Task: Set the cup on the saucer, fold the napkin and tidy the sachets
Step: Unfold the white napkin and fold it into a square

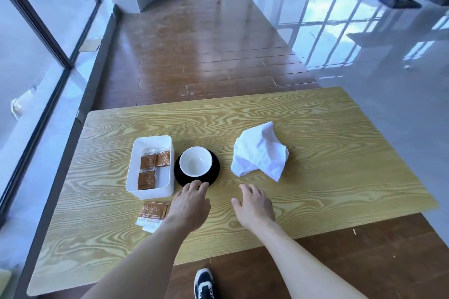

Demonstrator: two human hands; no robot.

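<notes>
— Where did we stand with the cup (195,164)?

— It sat upright on the black saucer (215,172), mid-table, just right of the white box (167,160). Our left hand (189,206) was open, its fingertips (194,184) at the saucer's near rim, gripping nothing. Our right hand (255,204) hovered open and empty over the table (340,177), near the saucer.

— And the napkin (261,153)?

— Crumpled, far right of the cup, not yet folded. We judged it soft and light; we would pinch two corners and draw it flat before folding.

— The sachets (153,213)?

— A few lay loose on the table's near side, below the box, partly under our left wrist; others were already in the box. We took them for thin, light and slippery, best picked up by their edges. The cup looked hard and breakable, so we would hold it by its wall.
</notes>
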